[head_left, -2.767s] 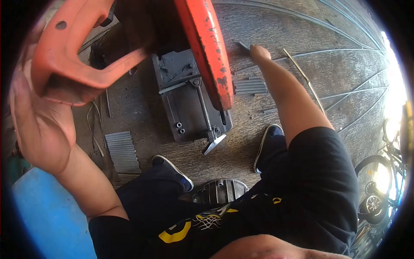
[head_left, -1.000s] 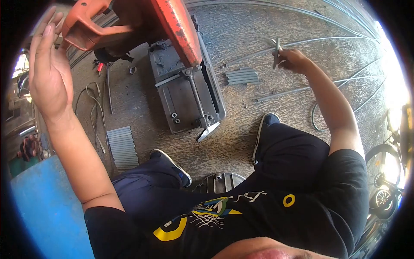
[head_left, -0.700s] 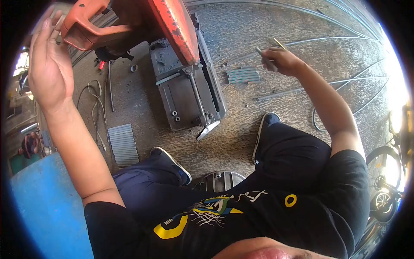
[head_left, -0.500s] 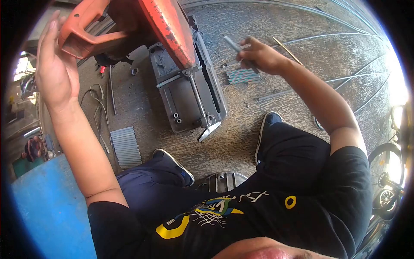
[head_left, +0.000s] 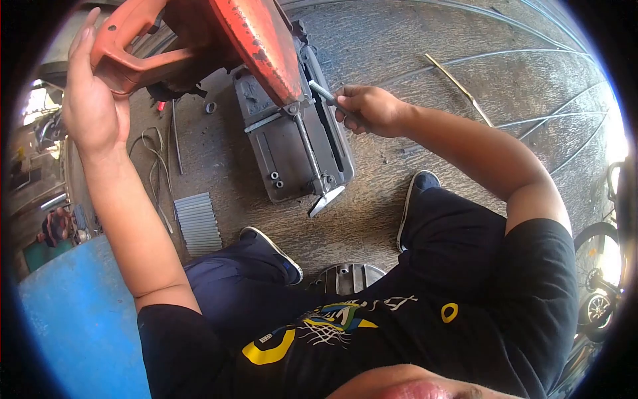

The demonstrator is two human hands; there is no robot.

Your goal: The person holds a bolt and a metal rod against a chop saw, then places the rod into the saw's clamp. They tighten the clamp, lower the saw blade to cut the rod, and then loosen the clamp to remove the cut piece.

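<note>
My left hand (head_left: 96,110) is raised at the upper left, its palm against the end of the orange handle (head_left: 129,50) of a cut-off saw, with the fingers stretched out. The saw's orange guard (head_left: 259,46) is tilted over a grey metal base (head_left: 292,159). My right hand (head_left: 369,110) is wrapped round a short grey metal rod (head_left: 322,92), whose far end reaches over the right edge of the base. Two small metal rings (head_left: 276,179) lie on the base. The saw's disc is hidden under the guard.
A row of cut metal rods (head_left: 198,224) lies on the floor left of the base, near a looped cord (head_left: 158,159). Long rods (head_left: 558,50) and a yellowish strip (head_left: 458,86) lie at the right. A blue round surface (head_left: 80,312) is at lower left; a person (head_left: 56,226) sits far left.
My right hand has moved left with the rod, from over the floor to the edge of the saw's base. My left hand stays at the handle and has shifted only slightly.
</note>
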